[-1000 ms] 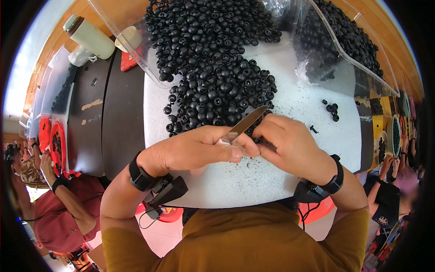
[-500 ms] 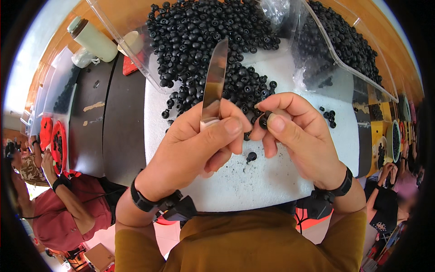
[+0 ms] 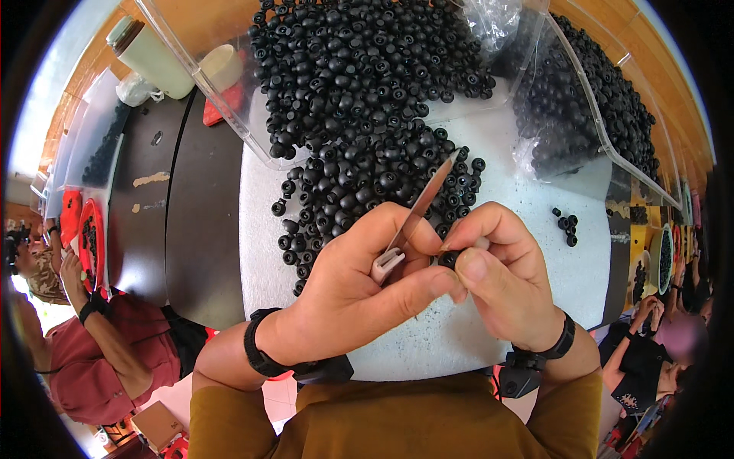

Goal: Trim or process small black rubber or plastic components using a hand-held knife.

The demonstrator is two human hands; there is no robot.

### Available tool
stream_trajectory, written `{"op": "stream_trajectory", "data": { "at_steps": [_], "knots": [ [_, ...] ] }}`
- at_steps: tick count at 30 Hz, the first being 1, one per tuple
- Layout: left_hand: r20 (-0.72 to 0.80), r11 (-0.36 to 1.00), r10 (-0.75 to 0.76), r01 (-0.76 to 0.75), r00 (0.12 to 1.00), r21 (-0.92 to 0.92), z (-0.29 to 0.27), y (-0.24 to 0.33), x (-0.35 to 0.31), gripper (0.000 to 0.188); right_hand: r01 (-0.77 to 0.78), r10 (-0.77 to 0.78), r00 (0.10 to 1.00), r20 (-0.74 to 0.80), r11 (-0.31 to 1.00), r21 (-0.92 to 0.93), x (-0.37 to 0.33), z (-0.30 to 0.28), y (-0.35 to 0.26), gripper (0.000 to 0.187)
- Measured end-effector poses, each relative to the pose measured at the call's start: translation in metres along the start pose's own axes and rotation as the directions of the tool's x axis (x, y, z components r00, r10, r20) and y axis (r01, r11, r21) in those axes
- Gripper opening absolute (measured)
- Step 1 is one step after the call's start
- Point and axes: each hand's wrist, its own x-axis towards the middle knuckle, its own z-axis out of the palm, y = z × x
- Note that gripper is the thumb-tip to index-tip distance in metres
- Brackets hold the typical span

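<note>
My left hand (image 3: 367, 287) is closed around a small knife (image 3: 420, 205), whose blade tilts up to the right and whose pale handle end shows above the palm. My right hand (image 3: 508, 275) is closed, with thumb and fingers pinching a small round black part (image 3: 449, 258). The left thumb and fingertips meet the right ones at this part, so most of it is hidden. Just beyond the hands, a large heap of similar black parts (image 3: 344, 92) lies on a white foam board (image 3: 497, 153).
A clear plastic bin (image 3: 581, 99) at the far right holds more black parts, beside a crumpled clear bag (image 3: 493, 19). Several loose parts (image 3: 567, 226) lie right of my hands. A pale green bottle (image 3: 153, 57) stands far left. Other people sit at both sides.
The knife has swung from nearly upright to a rightward lean. My hands have come together, and the left fingertips now meet the black part in my right hand.
</note>
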Motion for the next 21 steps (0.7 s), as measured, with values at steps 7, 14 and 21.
{"op": "stream_trajectory", "data": {
  "at_steps": [7,14,21],
  "knots": [
    [0.058,0.996,-0.064,0.068,0.996,-0.053,-0.008,0.005,0.002,0.009,-0.059,0.060,0.998,-0.018,0.997,0.040,0.002,-0.001,0.005,0.016],
    [0.056,0.979,-0.062,0.072,0.996,-0.192,-0.007,0.007,0.001,0.005,0.000,-0.003,1.000,0.030,0.996,0.090,0.001,-0.003,0.009,0.017],
    [-0.013,0.983,-0.011,0.009,1.000,-0.181,-0.004,0.001,-0.003,0.014,0.045,-0.050,0.997,0.063,0.996,0.082,-0.001,-0.001,0.011,0.016]
  ]
}}
